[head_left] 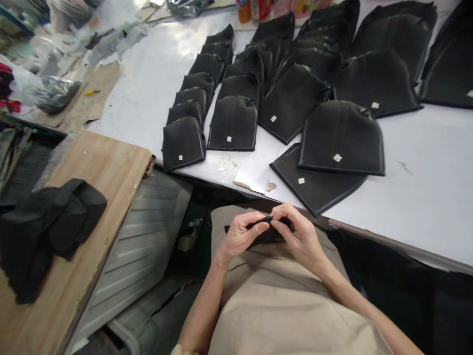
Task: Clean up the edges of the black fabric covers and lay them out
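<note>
Above my lap, my left hand (pixel 244 235) and my right hand (pixel 295 235) meet fingertip to fingertip. Both pinch the edge of a black fabric piece (pixel 271 233), which is mostly hidden behind the fingers and lies dark against my beige clothing. Just beyond my hands, on the white table (pixel 424 197), a black sewn piece (pixel 314 190) with a small white sticker sticks out over the edge. Another black piece (pixel 343 138) rests partly on top of it.
Overlapping rows of black pieces (pixel 232 123) cover the table's far side. At left stands a wooden board (pixel 121 162) with a crumpled black cloth (pixel 77 212). Bottles (pixel 244 11) stand at the back. Plastic bags (pixel 59 93) and a yellow tool (pixel 91 92) lie far left.
</note>
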Tool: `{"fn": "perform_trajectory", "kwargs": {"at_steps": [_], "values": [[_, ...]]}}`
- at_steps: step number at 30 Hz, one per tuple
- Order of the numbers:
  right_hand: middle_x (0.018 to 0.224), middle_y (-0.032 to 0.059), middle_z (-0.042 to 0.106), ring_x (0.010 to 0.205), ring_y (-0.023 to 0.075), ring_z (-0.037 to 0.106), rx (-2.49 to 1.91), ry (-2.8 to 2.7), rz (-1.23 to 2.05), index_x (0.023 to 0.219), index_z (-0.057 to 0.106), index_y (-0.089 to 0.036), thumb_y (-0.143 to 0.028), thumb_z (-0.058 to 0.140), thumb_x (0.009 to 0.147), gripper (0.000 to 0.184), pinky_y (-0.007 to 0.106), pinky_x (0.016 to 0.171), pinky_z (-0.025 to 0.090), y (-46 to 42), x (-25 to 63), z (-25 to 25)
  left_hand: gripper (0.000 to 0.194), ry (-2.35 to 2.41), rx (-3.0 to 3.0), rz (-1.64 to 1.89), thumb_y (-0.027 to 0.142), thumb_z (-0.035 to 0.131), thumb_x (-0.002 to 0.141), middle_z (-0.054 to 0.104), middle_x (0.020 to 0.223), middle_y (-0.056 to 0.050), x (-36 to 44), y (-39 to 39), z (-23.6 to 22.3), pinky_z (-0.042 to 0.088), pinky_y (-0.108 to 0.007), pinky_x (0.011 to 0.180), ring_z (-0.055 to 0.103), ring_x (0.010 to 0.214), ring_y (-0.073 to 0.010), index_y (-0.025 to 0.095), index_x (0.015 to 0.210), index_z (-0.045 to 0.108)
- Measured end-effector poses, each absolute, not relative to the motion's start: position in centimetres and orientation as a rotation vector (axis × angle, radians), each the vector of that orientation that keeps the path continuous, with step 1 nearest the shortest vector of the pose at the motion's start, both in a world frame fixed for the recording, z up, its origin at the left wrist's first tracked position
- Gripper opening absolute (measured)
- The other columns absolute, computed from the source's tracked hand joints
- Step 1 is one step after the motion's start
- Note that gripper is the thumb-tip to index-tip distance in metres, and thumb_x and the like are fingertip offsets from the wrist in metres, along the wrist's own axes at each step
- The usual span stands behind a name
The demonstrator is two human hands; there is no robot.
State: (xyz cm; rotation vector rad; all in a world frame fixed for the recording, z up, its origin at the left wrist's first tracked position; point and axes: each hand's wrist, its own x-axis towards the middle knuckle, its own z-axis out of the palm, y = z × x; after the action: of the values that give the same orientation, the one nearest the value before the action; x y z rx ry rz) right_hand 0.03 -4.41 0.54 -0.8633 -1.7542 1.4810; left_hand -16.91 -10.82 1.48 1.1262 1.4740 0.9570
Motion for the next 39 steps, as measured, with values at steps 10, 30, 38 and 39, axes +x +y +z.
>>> {"fn": "perform_trajectory", "kwargs": {"at_steps": [10,30,38,39], "values": [[0.09,0.0023,0.059,0.085,0.018,0.058,-0.814,-1.878,1.596,0.086,0.051,-0.023,-0.022,0.058,0.095,0.011,0.03,0.079,0.046,-3.4,-0.2,0.9,0.039,1.494,1.182,0.887,0.042,0.059,0.091,0.041,0.065,0.002,-17.8,-10.2,3.6,0.032,-0.025,0.061,0.037,0.063,-0.0121,0.016,0.063,0.051],[0.089,0.004,0.06,0.082,0.0182,0.057,-0.818,-1.84,1.577,0.075,0.048,-0.021,-0.028,0.065,0.092,0.024,0.029,0.075,0.042,-2.0,1.5,-1.0,0.035,1.638,0.949,1.195,0.035,0.057,0.09,0.046,0.066,0.0,-20.2,-12.4,1.4,0.031,-0.027,0.06,0.039,0.063,-0.0128,0.016,0.061,0.052],[0.103,0.0062,0.061,0.095,0.0205,0.056,-0.753,-1.644,1.804,0.077,0.053,-0.021,-0.03,0.065,0.091,0.02,0.032,0.085,0.041,-1.7,2.6,-1.2,0.037,1.616,0.942,1.251,0.036,0.059,0.089,0.048,0.066,-0.001,-21.3,-13.0,1.1,0.033,-0.027,0.062,0.041,0.065,-0.0141,0.016,0.06,0.051],[0.102,0.0059,0.06,0.093,0.0203,0.056,-0.762,-1.565,1.848,0.076,0.053,-0.021,-0.03,0.064,0.091,0.021,0.031,0.083,0.041,-1.8,2.4,-1.0,0.037,1.607,0.939,1.264,0.037,0.059,0.089,0.047,0.066,-0.001,-21.3,-13.1,1.0,0.033,-0.027,0.062,0.041,0.065,-0.0142,0.016,0.06,0.051]]}}
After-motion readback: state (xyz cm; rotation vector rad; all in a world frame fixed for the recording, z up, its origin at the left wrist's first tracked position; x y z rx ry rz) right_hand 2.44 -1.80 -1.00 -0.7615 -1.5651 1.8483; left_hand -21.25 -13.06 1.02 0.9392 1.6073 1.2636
